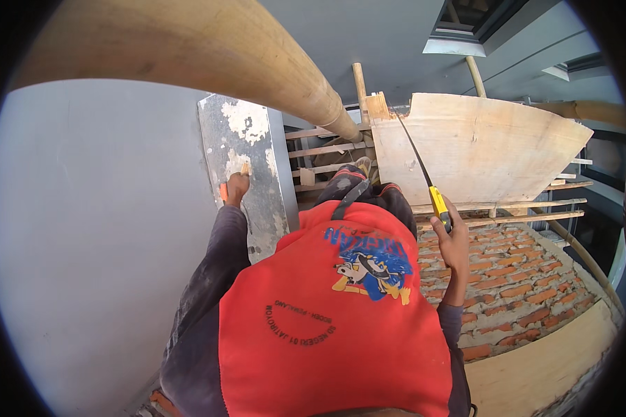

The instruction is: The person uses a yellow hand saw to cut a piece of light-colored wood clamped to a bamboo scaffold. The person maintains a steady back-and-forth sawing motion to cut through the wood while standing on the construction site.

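Observation:
My right hand (453,240) is closed round the yellow and black handle of a handsaw (439,201). Its narrow dark blade points forward over a pale plywood sheet (473,149). The blade's tip is by a rough notch in the sheet's far left edge, where a small wood block (377,106) stands. On the left, my left hand (236,187) is closed, with a small tan piece of wood (245,168) showing beyond the fingers. A bit of orange shows beside that hand; I cannot tell what it belongs to. Below the hand lies a grey ledge (257,156) with patchy white marks.
A thick bamboo pole (209,48) crosses close in front at upper left. Wooden slats (320,149) with gaps lie by my feet. A brick surface (511,278) and another plywood piece (549,361) are at lower right. A grey wall (97,229) stands on the left.

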Demonstrator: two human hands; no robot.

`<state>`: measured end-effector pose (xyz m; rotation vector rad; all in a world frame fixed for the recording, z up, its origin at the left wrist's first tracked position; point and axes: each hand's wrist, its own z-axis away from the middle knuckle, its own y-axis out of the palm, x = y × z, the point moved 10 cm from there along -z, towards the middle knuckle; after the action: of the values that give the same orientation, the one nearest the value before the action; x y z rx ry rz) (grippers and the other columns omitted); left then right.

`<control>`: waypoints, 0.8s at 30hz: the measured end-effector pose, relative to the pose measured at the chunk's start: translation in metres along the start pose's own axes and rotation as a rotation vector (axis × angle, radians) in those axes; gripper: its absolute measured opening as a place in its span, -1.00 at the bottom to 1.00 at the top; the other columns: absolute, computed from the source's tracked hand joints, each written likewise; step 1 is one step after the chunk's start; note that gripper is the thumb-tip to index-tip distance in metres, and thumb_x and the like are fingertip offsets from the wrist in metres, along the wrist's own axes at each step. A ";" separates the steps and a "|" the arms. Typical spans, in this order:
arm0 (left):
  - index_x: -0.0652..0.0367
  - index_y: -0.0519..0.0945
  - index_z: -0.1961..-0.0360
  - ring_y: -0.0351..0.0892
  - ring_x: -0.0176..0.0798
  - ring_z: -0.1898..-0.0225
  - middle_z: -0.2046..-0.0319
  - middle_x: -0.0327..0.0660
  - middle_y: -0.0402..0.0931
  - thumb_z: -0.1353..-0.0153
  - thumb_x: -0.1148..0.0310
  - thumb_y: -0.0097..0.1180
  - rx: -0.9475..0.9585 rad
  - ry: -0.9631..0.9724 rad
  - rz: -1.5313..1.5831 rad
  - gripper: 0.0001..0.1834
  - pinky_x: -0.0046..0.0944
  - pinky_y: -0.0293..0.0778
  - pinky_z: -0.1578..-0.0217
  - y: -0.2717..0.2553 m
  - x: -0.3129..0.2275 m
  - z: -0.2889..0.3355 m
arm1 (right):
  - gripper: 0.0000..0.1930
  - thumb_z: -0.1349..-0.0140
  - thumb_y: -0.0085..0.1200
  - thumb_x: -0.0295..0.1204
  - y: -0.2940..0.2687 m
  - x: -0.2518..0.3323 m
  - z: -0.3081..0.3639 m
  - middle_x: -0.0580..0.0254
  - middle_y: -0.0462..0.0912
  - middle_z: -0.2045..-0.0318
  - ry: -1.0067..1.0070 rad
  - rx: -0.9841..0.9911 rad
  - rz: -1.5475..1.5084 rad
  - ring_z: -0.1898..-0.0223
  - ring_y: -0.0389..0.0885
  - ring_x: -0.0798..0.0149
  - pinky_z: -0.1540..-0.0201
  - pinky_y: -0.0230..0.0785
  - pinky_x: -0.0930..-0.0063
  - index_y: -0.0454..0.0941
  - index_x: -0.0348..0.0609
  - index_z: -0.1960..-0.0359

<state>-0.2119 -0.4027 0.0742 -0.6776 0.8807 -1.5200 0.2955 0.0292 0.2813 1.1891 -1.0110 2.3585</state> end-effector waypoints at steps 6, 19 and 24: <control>0.47 0.47 -0.07 0.52 0.17 -0.07 0.03 0.26 0.53 -0.21 -0.17 0.05 0.188 0.161 0.084 -0.21 -0.08 0.40 -0.08 -0.006 -0.078 0.051 | -0.47 -0.26 0.13 -0.30 -0.007 -0.015 0.005 -0.04 0.65 0.13 -0.018 -0.043 -0.057 0.20 0.58 0.18 0.05 0.39 0.36 0.37 -0.22 -0.24; 0.28 0.29 -0.26 0.27 -0.05 -0.29 -0.13 -0.01 0.47 -0.20 0.03 0.19 1.005 1.505 1.221 -0.27 -0.02 0.16 -0.27 -0.248 -0.444 0.477 | -0.46 -0.23 0.17 -0.32 -0.010 -0.014 0.026 -0.14 0.59 0.01 -0.017 -0.138 -0.012 0.02 0.61 0.13 -0.01 0.39 0.35 0.37 -0.21 -0.23; 0.25 0.31 -0.24 0.32 -0.07 -0.25 -0.09 -0.04 0.50 -0.20 0.07 0.20 1.022 1.470 1.482 -0.31 0.02 0.15 -0.26 -0.260 -0.434 0.488 | -0.47 -0.21 0.18 -0.36 0.006 -0.018 0.032 -0.12 0.65 0.14 0.001 -0.113 -0.098 0.20 0.67 0.17 0.08 0.43 0.36 0.39 -0.17 -0.22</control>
<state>0.1074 -0.0423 0.5859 1.7352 0.9590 -0.5688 0.3210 0.0032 0.2774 1.1681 -1.0465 2.1967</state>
